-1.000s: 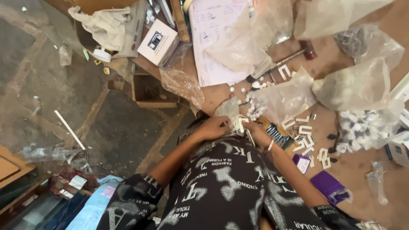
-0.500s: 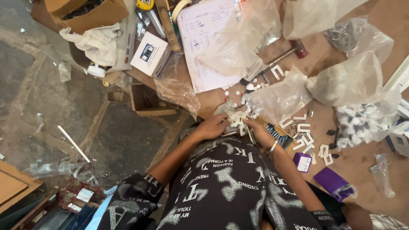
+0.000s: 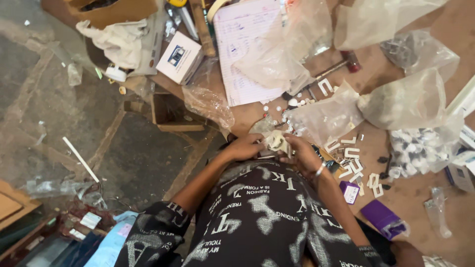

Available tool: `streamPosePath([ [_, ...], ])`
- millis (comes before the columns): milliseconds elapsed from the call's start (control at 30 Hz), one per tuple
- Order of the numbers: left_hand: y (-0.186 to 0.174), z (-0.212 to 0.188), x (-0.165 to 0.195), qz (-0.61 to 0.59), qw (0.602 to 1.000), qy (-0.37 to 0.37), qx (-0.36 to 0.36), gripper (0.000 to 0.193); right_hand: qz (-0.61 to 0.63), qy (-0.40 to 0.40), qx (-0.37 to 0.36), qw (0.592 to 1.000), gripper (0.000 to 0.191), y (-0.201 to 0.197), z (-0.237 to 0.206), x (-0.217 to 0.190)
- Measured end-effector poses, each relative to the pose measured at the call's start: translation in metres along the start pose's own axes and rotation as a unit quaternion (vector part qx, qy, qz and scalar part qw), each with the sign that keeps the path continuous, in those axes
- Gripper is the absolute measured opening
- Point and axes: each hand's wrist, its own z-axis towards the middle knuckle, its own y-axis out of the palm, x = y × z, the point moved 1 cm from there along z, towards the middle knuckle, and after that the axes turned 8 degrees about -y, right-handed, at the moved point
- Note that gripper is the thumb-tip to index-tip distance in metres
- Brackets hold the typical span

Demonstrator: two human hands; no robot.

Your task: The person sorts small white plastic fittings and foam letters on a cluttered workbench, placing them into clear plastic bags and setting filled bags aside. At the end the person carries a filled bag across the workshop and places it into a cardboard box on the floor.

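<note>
Seen from above, a person in a black top with white lettering works at the edge of a cluttered brown table [image 3: 420,207]. Both hands meet at the table's near edge, just in front of the body. The left hand [image 3: 246,147] and the right hand [image 3: 303,154] are each curled around a small whitish part [image 3: 275,141], which sits between them, pinched by the fingertips of both. A thin bangle [image 3: 320,169] circles the right wrist.

Just beyond the hands lie scattered small white caps [image 3: 289,105] and a crumpled clear bag [image 3: 326,118]. More clear bags spread across the table: one [image 3: 410,101] to the right, another [image 3: 420,148] filled with small white pieces, and one [image 3: 277,62] lying over a lined notepad [image 3: 242,54]. White bracket-shaped pieces [image 3: 352,153] are strewn to the right of the right hand, near a purple card [image 3: 350,192] and a purple packet [image 3: 381,217].

At the table's far left corner stand a small white box [image 3: 179,57], a white cloth [image 3: 116,42] and a cardboard box [image 3: 116,11]. Another clear bag [image 3: 208,104] hangs over the table's edge beside the left hand. Left of the table, the grey concrete floor [image 3: 64,113] carries a white stick [image 3: 80,159] and bits of plastic litter.
</note>
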Motion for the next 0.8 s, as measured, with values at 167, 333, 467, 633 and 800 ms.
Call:
streamPosePath([
  [167,0.003,0.0,-0.011,0.006,0.999,-0.046,0.008,0.031,-0.005,0.001,-0.044,0.999,0.054,0.002,-0.014,-0.004],
  [333,0.009,0.002,-0.016,-0.061,0.998,-0.011,0.01,0.03,-0.607,-0.159,0.002,0.779,0.027,0.006,0.008,0.002],
  [467,0.009,0.006,-0.021,-0.17,0.981,-0.076,-0.053,0.03,-0.574,-0.212,0.064,0.789,0.031,0.003,0.02,0.017],
  [633,0.007,0.01,-0.024,-0.176,0.979,-0.06,-0.08,0.033,-0.241,-0.267,-0.018,0.933,0.043,-0.014,0.016,0.036],
  [800,0.009,0.015,-0.023,-0.116,0.988,-0.039,-0.09,0.035,-0.422,-0.267,0.031,0.866,0.042,-0.012,-0.001,0.038],
])
